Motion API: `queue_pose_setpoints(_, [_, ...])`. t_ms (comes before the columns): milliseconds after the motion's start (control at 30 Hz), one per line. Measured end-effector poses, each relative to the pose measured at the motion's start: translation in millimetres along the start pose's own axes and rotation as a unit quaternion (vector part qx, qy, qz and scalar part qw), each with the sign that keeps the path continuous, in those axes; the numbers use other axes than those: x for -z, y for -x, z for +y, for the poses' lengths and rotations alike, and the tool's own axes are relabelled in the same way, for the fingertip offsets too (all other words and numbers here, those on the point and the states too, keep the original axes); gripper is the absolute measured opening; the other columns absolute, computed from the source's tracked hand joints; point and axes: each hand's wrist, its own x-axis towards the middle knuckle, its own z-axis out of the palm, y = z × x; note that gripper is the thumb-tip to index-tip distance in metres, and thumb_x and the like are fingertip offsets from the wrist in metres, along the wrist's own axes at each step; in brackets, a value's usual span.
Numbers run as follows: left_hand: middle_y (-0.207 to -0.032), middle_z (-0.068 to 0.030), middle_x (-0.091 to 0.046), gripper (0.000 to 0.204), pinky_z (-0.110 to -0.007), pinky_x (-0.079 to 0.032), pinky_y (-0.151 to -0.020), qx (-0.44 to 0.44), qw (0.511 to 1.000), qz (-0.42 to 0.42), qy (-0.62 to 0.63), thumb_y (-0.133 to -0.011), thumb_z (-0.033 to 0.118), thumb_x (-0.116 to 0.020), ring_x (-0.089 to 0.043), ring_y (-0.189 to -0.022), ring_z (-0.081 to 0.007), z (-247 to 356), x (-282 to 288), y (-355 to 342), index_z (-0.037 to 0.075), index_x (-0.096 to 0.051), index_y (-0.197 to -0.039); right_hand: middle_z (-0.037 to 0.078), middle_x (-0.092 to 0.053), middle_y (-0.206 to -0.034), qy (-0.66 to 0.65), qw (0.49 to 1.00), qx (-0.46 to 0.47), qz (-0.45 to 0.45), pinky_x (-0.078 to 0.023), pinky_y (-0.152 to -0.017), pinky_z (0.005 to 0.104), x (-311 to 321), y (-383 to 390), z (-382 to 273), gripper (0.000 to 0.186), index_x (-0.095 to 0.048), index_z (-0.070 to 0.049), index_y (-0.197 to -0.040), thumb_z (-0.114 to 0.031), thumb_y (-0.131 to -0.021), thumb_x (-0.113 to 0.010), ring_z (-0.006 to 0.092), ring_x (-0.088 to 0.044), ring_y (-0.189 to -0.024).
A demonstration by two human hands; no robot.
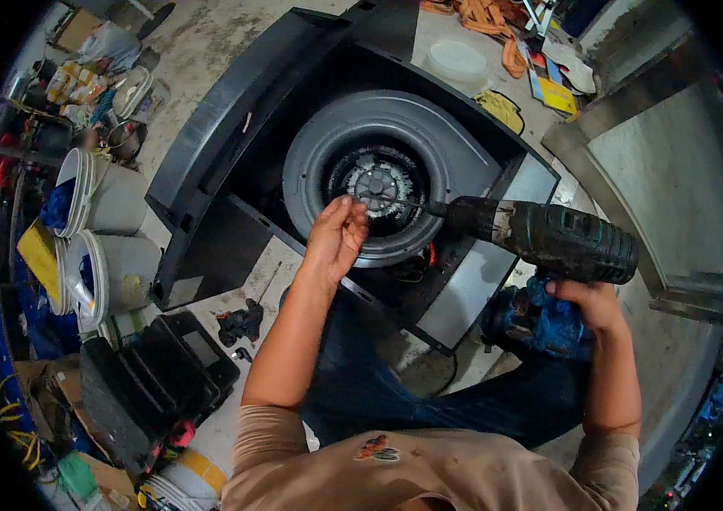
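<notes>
A dark appliance housing (208, 162) lies open before me, holding a round grey blower housing (314, 140) with a dirty fan wheel and central hub (378, 185) inside. My right hand (587, 302) grips a black cordless drill (574, 243), with a blue battery end (519, 319), held sideways over the housing. A long thin bit (400, 201) reaches left from the chuck across the hub. My left hand (340, 226) has its fingers closed around the bit's far end, just in front of the hub; whether the tip touches anything is hidden by them.
White buckets (119, 277) stand at left, above a black case (153, 387) and small dark tools (242, 324). Clutter lies along the left wall. Orange straps (510, 55), a translucent round container (455, 60) and a yellow cloth (497, 111) are at the back. A metal-framed panel (663, 170) is at right.
</notes>
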Motion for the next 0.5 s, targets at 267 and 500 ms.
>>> queue_pose_setpoints(267, [-0.081,-0.0036,-0.054,0.009,-0.023,-0.045,-0.062,-0.029,1.000,0.002,-0.008,-0.091,0.011,-0.050,-0.051,-0.069,-0.0097,-1,-17,8,0.005,-0.055,-0.096,0.005,-0.062,-0.097,0.015,1.000,0.011,-0.023,-0.044,-0.082,0.0320,-6,0,-2,0.046,-0.061,-0.004,-0.103,0.001,-0.059,-0.070,0.0184,-0.056,-0.091])
queue_pose_setpoints(500, [-0.086,-0.0047,-0.053,0.011,-0.024,-0.043,-0.064,-0.037,0.997,-0.068,0.021,-0.089,0.006,-0.049,-0.048,-0.070,-0.0110,-2,-9,7,0.006,-0.052,-0.099,0.005,-0.062,-0.100,0.009,0.999,0.023,-0.029,-0.044,-0.083,0.0317,-1,0,2,0.042,-0.061,-0.004,-0.104,0.000,-0.064,-0.071,0.0177,-0.056,-0.092])
